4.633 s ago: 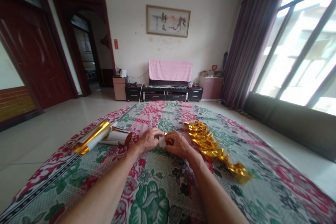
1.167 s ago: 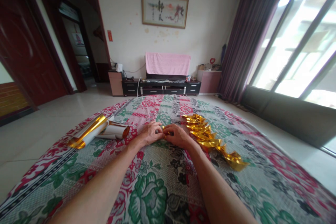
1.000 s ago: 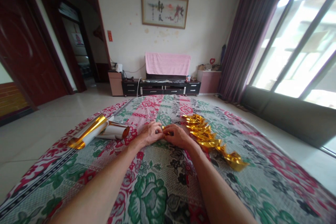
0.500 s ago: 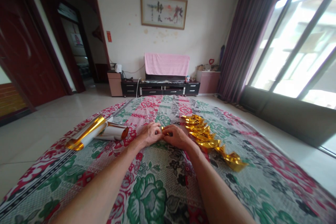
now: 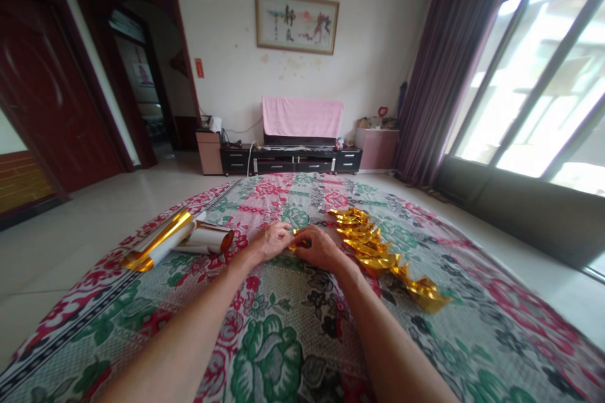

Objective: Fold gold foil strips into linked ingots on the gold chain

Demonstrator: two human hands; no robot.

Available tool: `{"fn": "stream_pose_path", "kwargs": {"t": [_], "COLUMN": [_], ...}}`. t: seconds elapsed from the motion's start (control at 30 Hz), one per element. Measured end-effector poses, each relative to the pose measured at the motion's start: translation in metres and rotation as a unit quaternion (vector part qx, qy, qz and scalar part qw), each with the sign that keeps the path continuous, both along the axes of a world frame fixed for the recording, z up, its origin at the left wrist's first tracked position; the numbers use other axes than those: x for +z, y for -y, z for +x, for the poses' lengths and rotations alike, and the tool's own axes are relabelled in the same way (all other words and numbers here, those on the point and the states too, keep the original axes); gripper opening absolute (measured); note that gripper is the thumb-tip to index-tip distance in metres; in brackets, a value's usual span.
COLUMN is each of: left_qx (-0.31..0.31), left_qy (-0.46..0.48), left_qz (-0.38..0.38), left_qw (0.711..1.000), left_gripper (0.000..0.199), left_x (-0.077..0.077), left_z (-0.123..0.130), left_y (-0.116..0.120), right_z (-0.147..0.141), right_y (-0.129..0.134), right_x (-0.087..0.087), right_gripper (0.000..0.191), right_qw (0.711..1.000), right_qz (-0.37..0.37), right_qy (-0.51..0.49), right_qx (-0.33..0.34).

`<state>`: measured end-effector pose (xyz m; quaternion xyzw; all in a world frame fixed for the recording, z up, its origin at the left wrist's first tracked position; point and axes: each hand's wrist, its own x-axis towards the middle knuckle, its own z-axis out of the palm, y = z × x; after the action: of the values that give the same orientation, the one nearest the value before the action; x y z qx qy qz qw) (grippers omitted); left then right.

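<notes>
My left hand [image 5: 273,240] and my right hand [image 5: 317,245] meet over the middle of the flowered tablecloth [image 5: 265,359]. Between their fingertips shows a small bit of gold foil paper [image 5: 295,234], mostly hidden by the fingers. Both hands are closed, pinching this paper from either side. A row of folded gold paper ingots [image 5: 366,242] lies just right of my right hand, running toward me. Over on the left, curled sheets of gold foil paper [image 5: 163,236] with white backs rest on the cloth.
Beyond the round table stands a low black TV cabinet [image 5: 293,160] with a pink cloth [image 5: 302,116] over the set on it. A purple curtain [image 5: 425,75] hangs by the window at right. Dark red doors [image 5: 51,88] are at left.
The view has shifted slightly. My fingertips have moved a little around the gold paper, the left hand's fingers now flatter. The ingots and curled sheets stay in place.
</notes>
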<state>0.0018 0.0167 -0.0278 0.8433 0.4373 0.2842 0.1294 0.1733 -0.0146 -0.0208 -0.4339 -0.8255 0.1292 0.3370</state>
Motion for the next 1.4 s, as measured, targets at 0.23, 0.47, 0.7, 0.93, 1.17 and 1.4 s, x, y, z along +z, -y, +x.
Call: {"fn": "stream_pose_path", "kwargs": {"t": [0.23, 0.47, 0.7, 0.93, 1.17, 1.4], "left_qx": [-0.007, 0.021, 0.018, 0.026, 0.027, 0.015], "left_qy": [-0.001, -0.010, -0.014, -0.005, -0.009, 0.008], "left_qz": [-0.033, 0.007, 0.036, 0.027, 0.021, 0.040], "left_qw": [0.999, 1.000, 0.999, 0.999, 0.999, 0.999], "left_gripper": [0.023, 0.015, 0.013, 0.012, 0.013, 0.009], "left_x": [0.006, 0.002, -0.002, -0.004, 0.000, -0.004], "left_z": [-0.008, 0.001, 0.003, 0.002, 0.003, 0.003], "left_y": [0.002, 0.004, 0.003, 0.002, 0.006, 0.003], "right_z": [0.000, 0.000, 0.001, 0.002, 0.002, 0.001], "right_y": [-0.002, 0.001, -0.001, -0.002, -0.001, -0.001], "right_x": [-0.001, 0.002, 0.000, -0.002, -0.001, 0.000], "right_gripper": [0.012, 0.010, 0.010, 0.009, 0.009, 0.009], "right_qw": [1.000, 1.000, 1.000, 1.000, 1.000, 1.000], "right_qz": [0.002, 0.004, 0.008, 0.010, 0.007, 0.006], "right_qy": [0.012, 0.006, 0.004, -0.004, 0.000, 0.001], "right_qx": [0.003, 0.012, 0.018, 0.023, 0.021, 0.013]}}
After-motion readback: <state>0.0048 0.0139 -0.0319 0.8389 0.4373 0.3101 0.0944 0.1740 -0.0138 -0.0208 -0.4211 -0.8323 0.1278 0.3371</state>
